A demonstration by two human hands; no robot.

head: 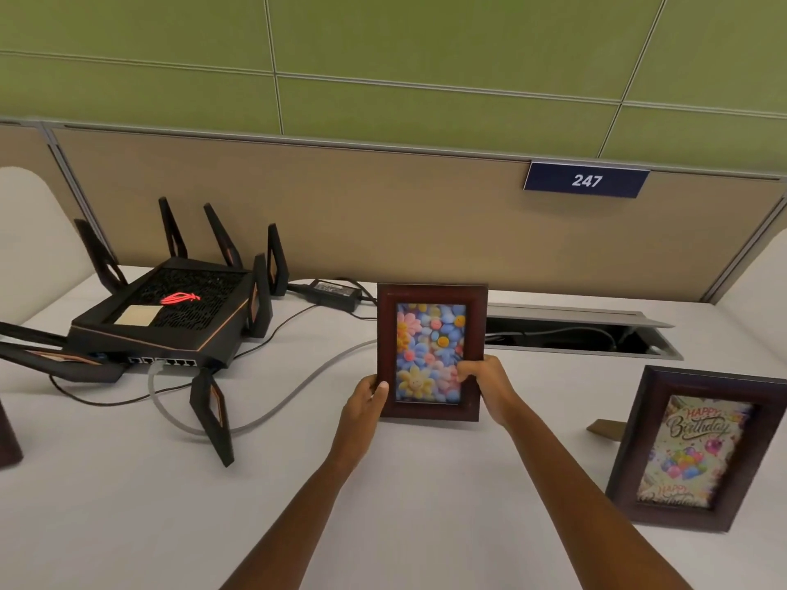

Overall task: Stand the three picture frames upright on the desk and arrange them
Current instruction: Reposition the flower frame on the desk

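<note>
A dark wooden frame with a flower picture [431, 330] stands upright in the middle of the white desk [127, 504]. My left hand [367, 398] grips its lower left edge and my right hand [485, 379] grips its lower right side, thumb on the glass. A second dark frame with a "Happy Birthday" picture [698, 451] stands upright at the right, its back stand [604, 430] showing behind it. The corner of a third dark frame [7, 440] shows at the left edge; the rest of it is out of view.
A black router with several antennas [166, 317] sits at the back left, with a grey cable [298, 389] looping toward the flower frame and a power brick [336, 291] behind. An open cable slot [575, 334] lies behind the frame. A beige partition [383, 215] closes the back.
</note>
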